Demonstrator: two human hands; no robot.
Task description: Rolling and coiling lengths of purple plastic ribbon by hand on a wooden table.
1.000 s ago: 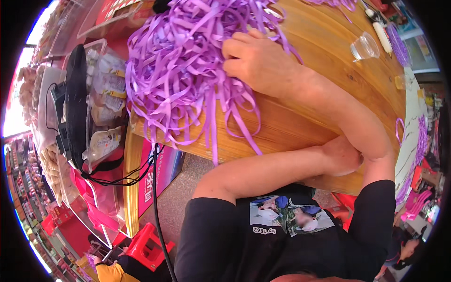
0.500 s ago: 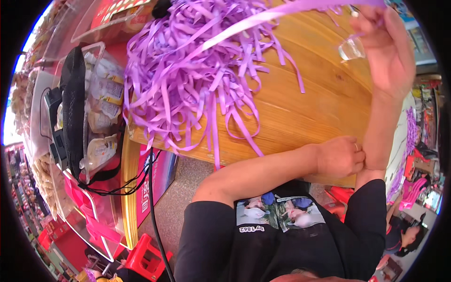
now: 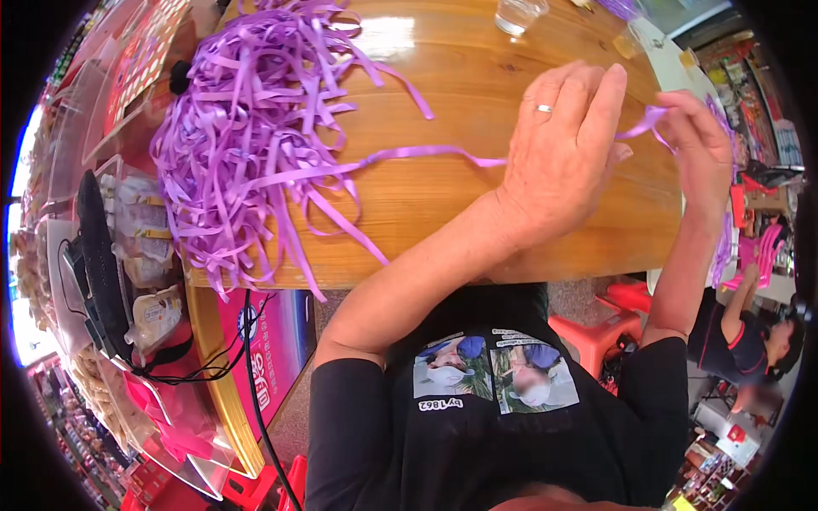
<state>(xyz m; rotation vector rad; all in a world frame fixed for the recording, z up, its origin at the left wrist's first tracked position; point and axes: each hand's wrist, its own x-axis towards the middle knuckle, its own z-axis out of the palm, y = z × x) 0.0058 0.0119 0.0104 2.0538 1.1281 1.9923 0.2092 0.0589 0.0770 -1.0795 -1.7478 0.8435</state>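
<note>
A large tangled heap of purple ribbon (image 3: 247, 128) lies on the left part of the wooden table (image 3: 443, 221). One strand (image 3: 426, 152) runs right from the heap and passes behind my left hand (image 3: 558, 153). The fingers of that hand are extended close together, with the thumb tip below them. The strand comes out between fingers and thumb, though the grip itself is hidden behind the back of the hand. Farther right, my right hand (image 3: 700, 149) pinches the strand, which twists in a small fold at the fingertips.
A clear glass (image 3: 520, 15) stands at the table's far side. Plastic bins with packaged goods (image 3: 153, 315) and a black strap (image 3: 95, 230) line the left. Black cables (image 3: 251, 358) hang by the table's left end. Red stools (image 3: 601, 332) stand below. Another person (image 3: 741, 341) is at right.
My left hand has risen from beside the right forearm to the strand, its fist now extended. My right hand has come down from overhead, lowering the ribbon. The view has shifted right.
</note>
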